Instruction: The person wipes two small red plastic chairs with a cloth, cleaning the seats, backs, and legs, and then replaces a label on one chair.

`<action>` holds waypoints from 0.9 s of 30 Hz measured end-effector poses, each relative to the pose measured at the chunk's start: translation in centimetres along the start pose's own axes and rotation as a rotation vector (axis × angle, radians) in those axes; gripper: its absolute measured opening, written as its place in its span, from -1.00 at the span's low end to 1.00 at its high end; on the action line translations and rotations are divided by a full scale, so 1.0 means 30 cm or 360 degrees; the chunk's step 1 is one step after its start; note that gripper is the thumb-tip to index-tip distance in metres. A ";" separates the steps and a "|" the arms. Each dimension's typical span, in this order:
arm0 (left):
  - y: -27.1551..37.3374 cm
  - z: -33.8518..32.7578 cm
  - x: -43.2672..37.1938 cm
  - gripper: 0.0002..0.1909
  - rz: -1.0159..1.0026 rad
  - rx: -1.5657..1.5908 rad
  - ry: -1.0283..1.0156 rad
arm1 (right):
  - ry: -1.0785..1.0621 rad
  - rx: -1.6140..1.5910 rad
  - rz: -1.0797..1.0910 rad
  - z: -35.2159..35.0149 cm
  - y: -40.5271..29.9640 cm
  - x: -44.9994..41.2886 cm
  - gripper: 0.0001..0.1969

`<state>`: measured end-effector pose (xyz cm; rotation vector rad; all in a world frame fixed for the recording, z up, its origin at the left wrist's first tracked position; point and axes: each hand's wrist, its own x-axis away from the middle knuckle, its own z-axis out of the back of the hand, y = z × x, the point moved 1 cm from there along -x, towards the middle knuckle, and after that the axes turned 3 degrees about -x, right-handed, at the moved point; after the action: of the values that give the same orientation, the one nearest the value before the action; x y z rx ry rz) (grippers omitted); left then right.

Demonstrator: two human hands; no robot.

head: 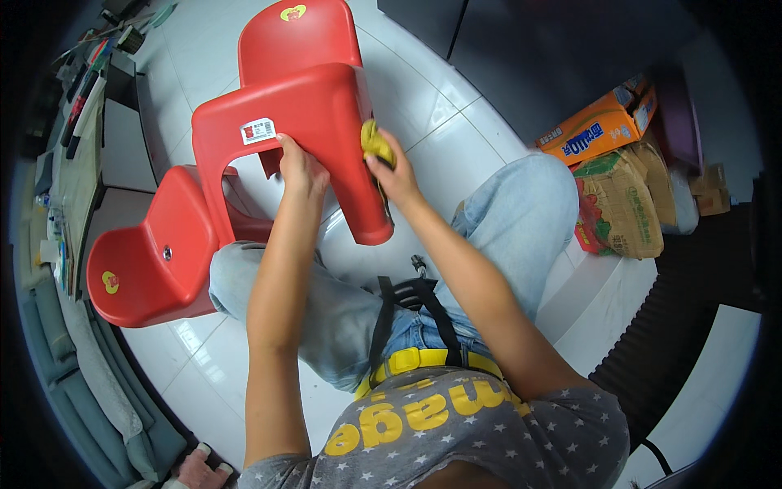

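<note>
A red plastic child's chair (pixel 333 104) stands before me, its arched leg panel facing me and a white printed label on it. My left hand (pixel 302 168) grips the edge of the arch, thumb on the face beside the label; its other fingers are mostly hidden. In my right hand (pixel 397 174) is a bunched yellow cloth (pixel 377 143) with a dark part, pressed against the right-hand side of the chair leg. A red backrest (pixel 299 43) with a yellow heart sticker rises behind the panel. Another red plastic chair (pixel 177 244) lies tipped by my left knee.
White tiles (pixel 440 116) cover the floor. At right, an orange carton (pixel 595 125) rests on a worn cardboard box (pixel 620 202), beside a dark cabinet (pixel 519 73). A cluttered table (pixel 85 159) and a grey-green sofa (pixel 91 391) line the left side.
</note>
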<state>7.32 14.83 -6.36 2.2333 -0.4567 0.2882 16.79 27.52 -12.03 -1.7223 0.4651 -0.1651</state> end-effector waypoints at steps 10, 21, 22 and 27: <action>0.006 -0.053 0.043 -0.30 0.0060 -0.0135 -0.0032 | 0.0083 0.0125 0.0275 -0.014 -0.032 -0.165 -0.56; -0.008 -0.028 0.030 -0.35 -0.0127 -0.0053 -0.0006 | 0.0132 0.0362 -0.0030 0.001 -0.045 -0.106 -0.56; -0.003 -0.029 0.025 -0.35 -0.0128 -0.0050 -0.0003 | 0.0138 0.0439 -0.0029 0.007 -0.025 -0.050 -0.55; 0.004 -0.045 0.036 -0.35 -0.0044 -0.0051 0.0135 | -0.0049 0.0472 -0.0208 0.062 0.015 0.210 -0.55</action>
<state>8.18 15.56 -5.04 2.1850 -0.3825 0.3573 23.08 26.67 -13.77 -1.4612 0.2888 -0.2865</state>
